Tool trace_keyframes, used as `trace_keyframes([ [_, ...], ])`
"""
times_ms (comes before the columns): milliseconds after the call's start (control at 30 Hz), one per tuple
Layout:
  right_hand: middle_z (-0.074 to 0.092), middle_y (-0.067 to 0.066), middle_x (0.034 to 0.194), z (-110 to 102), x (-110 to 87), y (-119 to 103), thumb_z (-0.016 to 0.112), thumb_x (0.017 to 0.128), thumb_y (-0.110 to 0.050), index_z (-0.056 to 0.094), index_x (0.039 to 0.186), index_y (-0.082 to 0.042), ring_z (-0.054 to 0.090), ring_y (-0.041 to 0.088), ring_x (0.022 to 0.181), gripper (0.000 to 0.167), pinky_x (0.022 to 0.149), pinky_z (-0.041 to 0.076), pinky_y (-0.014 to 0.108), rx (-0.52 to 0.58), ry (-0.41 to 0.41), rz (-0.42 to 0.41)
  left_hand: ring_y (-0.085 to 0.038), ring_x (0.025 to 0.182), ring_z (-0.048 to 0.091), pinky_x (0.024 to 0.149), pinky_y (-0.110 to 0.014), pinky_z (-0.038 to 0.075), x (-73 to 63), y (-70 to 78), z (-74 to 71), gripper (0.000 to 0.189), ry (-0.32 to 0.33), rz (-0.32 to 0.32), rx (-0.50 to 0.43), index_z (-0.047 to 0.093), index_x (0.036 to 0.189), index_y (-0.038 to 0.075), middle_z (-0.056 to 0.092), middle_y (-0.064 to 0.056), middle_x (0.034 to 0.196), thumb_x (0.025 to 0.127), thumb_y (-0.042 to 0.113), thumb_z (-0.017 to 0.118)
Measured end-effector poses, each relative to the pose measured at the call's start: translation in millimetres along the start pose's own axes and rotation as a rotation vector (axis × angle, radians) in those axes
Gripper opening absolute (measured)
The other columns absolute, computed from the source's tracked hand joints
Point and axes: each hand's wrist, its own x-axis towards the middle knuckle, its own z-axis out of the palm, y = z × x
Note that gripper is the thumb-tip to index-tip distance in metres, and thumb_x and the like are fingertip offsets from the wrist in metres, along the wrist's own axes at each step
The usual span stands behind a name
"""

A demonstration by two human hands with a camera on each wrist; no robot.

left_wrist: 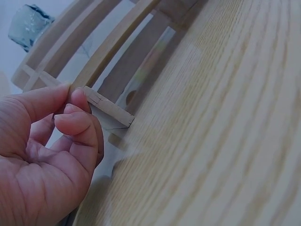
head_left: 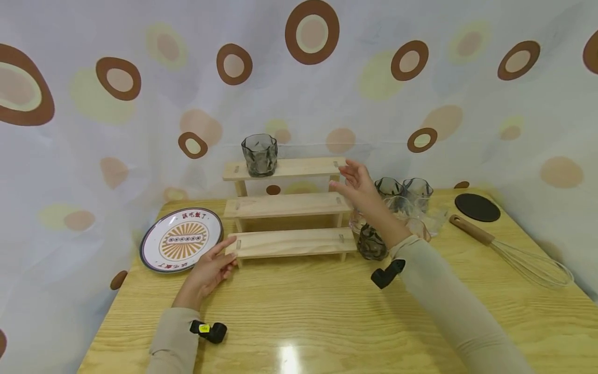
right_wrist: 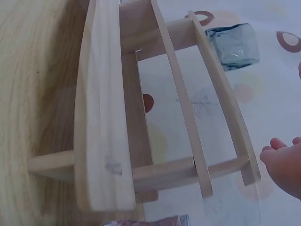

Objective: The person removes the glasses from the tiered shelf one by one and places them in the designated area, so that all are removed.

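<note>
A pale wooden three-step rack (head_left: 289, 206) stands on the table, its lowest board in front. My left hand (head_left: 210, 272) pinches the left end of that lowest board between thumb and fingers; the left wrist view shows the thumb on top of the wood (left_wrist: 110, 42). A smoky grey tumbler with wavy sides (head_left: 260, 156) stands upright on the left part of the top board. Beside the right end of the top board is my right hand (head_left: 359, 189), fingers spread and holding nothing. In the right wrist view, only the fingertips (right_wrist: 277, 146) show past the rack.
Several grey and clear glasses (head_left: 417, 193) cluster right of the rack, partly behind my right forearm. A dark glass (head_left: 372, 243) sits by the rack's front right corner. Left of the rack lies a patterned plate (head_left: 154, 236). Farther right are a whisk (head_left: 490, 239) and a black disc (head_left: 477, 207).
</note>
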Motion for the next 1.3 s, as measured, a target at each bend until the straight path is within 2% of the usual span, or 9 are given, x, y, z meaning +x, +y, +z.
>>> trace_keyframes([
  [267, 0.024, 0.013, 0.151, 32.7, 33.6, -2.0, 0.068, 0.088, -0.02, 0.013, 0.149, -0.005, 0.02, 0.021, 0.141, 0.083, 0.114, 0.015, 0.03, -0.066, -0.092, -0.028, -0.006, 0.063, 0.047, 0.05, -0.015, 0.039, -2.4, 3.2, -5.6, 0.055, 0.018, 0.003, 0.005, 0.031, 0.149, 0.013, 0.057, 0.0, 0.077, 0.098, 0.006, 0.05],
  [400, 0.024, 0.011, 0.151, 44.0, 43.7, -4.8, 0.07, 0.087, -0.027, 0.013, 0.15, -0.008, 0.021, 0.019, 0.141, 0.087, 0.113, 0.017, 0.028, -0.051, -0.101, -0.016, -0.006, 0.062, 0.047, 0.05, -0.015, 0.039, -3.4, 2.1, -6.7, 0.056, 0.014, 0.004, -0.01, 0.031, 0.149, 0.012, 0.058, 0.001, 0.076, 0.097, 0.005, 0.051],
  [533, 0.023, 0.009, 0.152, 50.5, 52.7, -8.2, 0.07, 0.086, -0.031, 0.012, 0.15, -0.009, 0.02, 0.018, 0.141, 0.09, 0.114, 0.017, 0.03, -0.029, -0.117, 0.0, -0.006, 0.063, 0.047, 0.051, -0.015, 0.038, -3.2, 0.0, -6.2, 0.056, 0.005, 0.005, -0.022, 0.031, 0.149, 0.011, 0.058, 0.001, 0.075, 0.097, 0.005, 0.051],
  [900, 0.02, 0.01, 0.154, 77.4, 88.3, -19.8, 0.071, 0.084, -0.035, 0.009, 0.151, -0.011, 0.016, 0.019, 0.142, 0.095, 0.114, 0.014, 0.033, -0.073, -0.182, 0.005, -0.006, 0.062, 0.047, 0.05, -0.015, 0.038, 0.5, 3.5, -6.7, 0.055, 0.005, 0.012, -0.018, 0.031, 0.148, 0.01, 0.058, 0.0, 0.075, 0.097, 0.003, 0.05],
  [1100, 0.019, 0.006, 0.153, 95.3, 99.5, -20.7, 0.074, 0.08, -0.039, 0.003, 0.152, -0.017, 0.013, 0.021, 0.143, 0.103, 0.114, 0.018, 0.039, -0.104, -0.187, 0.044, -0.007, 0.061, 0.045, 0.05, -0.016, 0.037, 1.3, 0.4, -4.4, 0.053, 0.019, 0.007, -0.024, 0.033, 0.148, 0.01, 0.058, 0.0, 0.074, 0.098, 0.002, 0.048],
  [1300, 0.019, 0.01, 0.152, 107.4, 105.0, -21.7, 0.075, 0.079, -0.04, -0.001, 0.152, -0.021, 0.016, 0.023, 0.142, 0.107, 0.111, 0.023, 0.043, -0.089, -0.165, 0.036, -0.007, 0.061, 0.045, 0.05, -0.016, 0.036, 2.9, -0.9, -1.4, 0.052, 0.014, 0.008, -0.033, 0.035, 0.147, 0.011, 0.057, -0.001, 0.074, 0.097, 0.002, 0.048],
])
